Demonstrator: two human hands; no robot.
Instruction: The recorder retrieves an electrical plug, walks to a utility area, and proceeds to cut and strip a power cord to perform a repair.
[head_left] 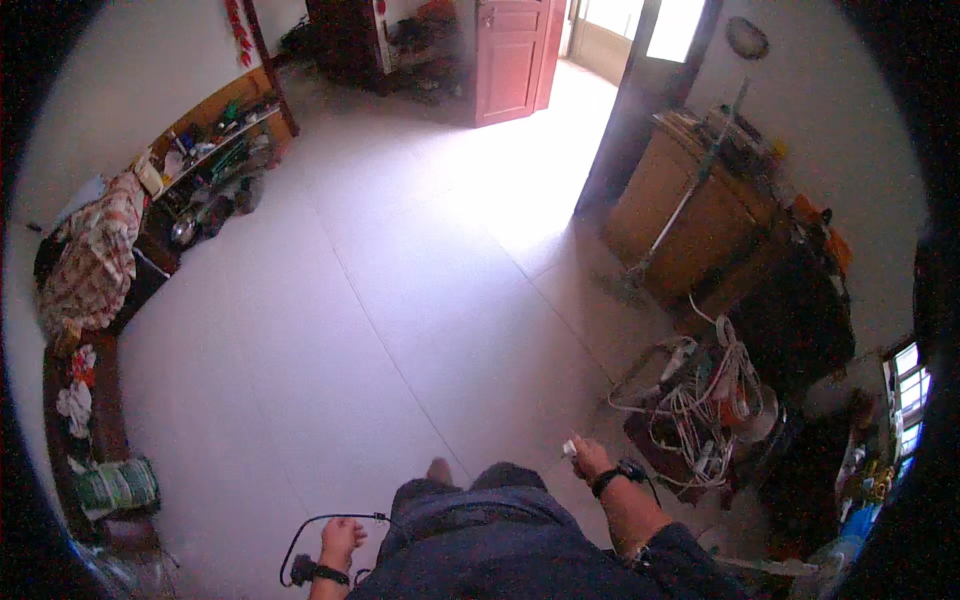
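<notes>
My right hand [592, 458] is out in front on the right, its fingers closed round a small white object [569, 448] too small to name. Low on the left, my left hand [343, 537] hangs beside my leg with its fingers curled in, and nothing shows in it. A thin black cable [301, 533] loops from the black wrist strap [331, 574] up past that hand toward my clothes. Another black strap [605, 482] with a small dark device sits on my right wrist. To the right of my right hand lies a tangle of white cables [705, 400].
Pale tiled floor [390, 300] stretches ahead to a red door [512, 70] standing ajar, with daylight beside it. A brown cabinet [690, 205] and a leaning long-handled pole [690, 190] are on the right. On the left are a cluttered shelf [215, 150] and a checked cloth [95, 262].
</notes>
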